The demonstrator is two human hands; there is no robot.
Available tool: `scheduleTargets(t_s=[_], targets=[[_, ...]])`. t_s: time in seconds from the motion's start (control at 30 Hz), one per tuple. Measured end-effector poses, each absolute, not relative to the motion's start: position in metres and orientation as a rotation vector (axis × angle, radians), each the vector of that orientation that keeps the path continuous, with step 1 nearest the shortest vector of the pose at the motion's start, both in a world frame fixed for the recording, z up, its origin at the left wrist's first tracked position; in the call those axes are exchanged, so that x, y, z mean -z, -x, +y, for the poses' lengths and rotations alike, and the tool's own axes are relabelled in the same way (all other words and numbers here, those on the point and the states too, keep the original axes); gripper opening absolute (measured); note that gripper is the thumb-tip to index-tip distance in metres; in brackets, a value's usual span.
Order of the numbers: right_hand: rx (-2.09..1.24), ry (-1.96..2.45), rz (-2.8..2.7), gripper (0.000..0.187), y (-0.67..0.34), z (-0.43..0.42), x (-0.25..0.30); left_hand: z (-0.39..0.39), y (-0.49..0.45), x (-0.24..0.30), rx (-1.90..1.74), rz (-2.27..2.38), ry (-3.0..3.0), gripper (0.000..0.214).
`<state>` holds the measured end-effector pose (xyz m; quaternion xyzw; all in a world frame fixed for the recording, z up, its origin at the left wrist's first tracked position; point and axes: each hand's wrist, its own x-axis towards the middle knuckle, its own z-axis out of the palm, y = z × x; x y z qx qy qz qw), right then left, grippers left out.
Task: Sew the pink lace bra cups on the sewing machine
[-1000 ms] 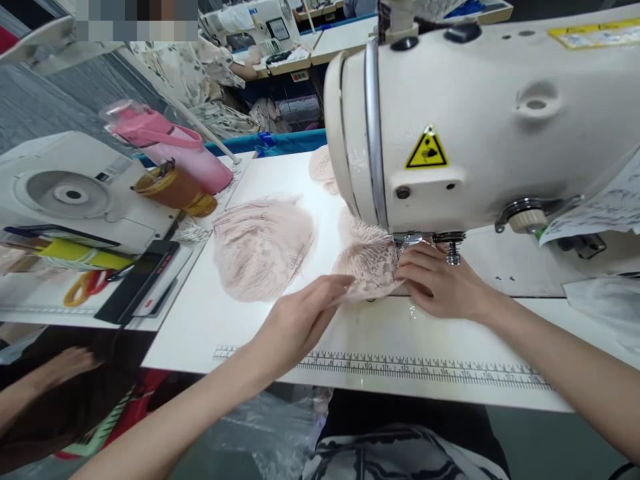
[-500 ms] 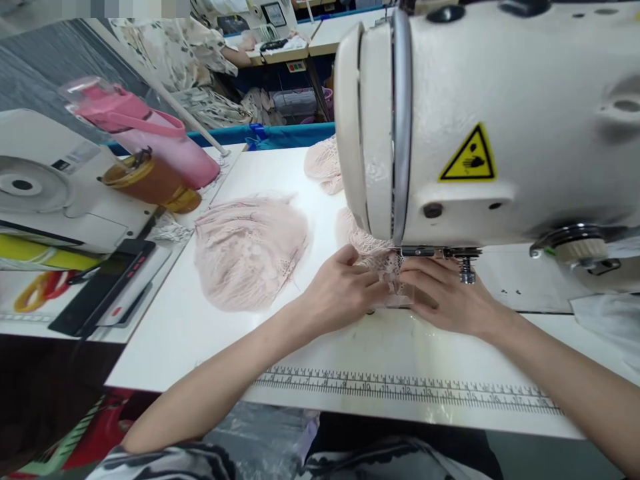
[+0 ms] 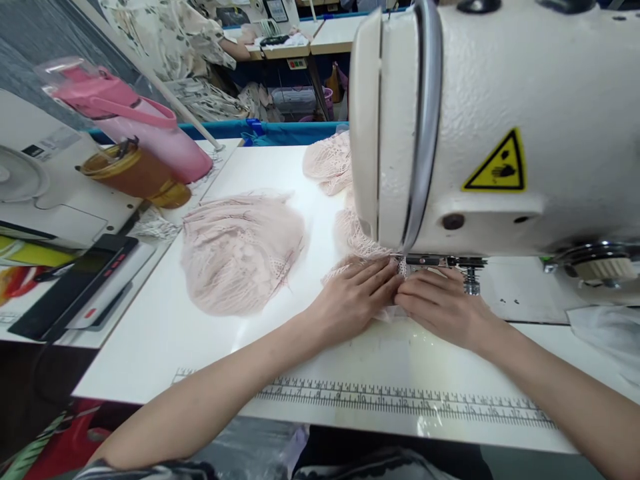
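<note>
The pale pink lace fabric [image 3: 361, 237] lies bunched under the head of the sewing machine [image 3: 480, 120], partly hidden behind it. My left hand [image 3: 350, 297] rests on the lace's near edge, fingers stretched out and lying flat towards the presser foot. Just right of it, my right hand [image 3: 443, 303] has its fingers bent and pressed together on the lace by the needle area. The two hands' fingertips almost meet. What sits under the right fingertips is mostly hidden. A separate pink lace piece [image 3: 243, 257] lies spread on the white table [image 3: 165, 333] to the left.
A pink bottle [image 3: 145, 127] and an amber cup [image 3: 135, 175] stand at the left, beside a black tray-like object [image 3: 75, 287]. A ruler strip [image 3: 380, 398] runs along the table's front edge. White cloth [image 3: 607, 340] lies right. A co-worker's arm [image 3: 235, 50] shows behind.
My left hand has gone from bent, pinching fingers to stretched ones lying on the lace. My right fingers have closed in towards it. The view has shifted slightly.
</note>
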<state>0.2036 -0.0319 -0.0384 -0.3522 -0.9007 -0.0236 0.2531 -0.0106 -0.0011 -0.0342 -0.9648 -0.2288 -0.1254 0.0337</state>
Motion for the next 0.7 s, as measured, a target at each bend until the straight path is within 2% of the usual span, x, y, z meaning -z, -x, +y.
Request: scheduleTargets(t_s=[0.43,0.7], targets=[[0.027,0.980,-2.473,0.026,-0.201,-0.034,0.042,0.003,0.012,0.032,0.405,-0.675,2.970,0.040],[0.155,0.961,-2.535,0.028,-0.201,-0.034,0.043,0.011,0.016,0.030,0.415,-0.651,3.013,0.043]])
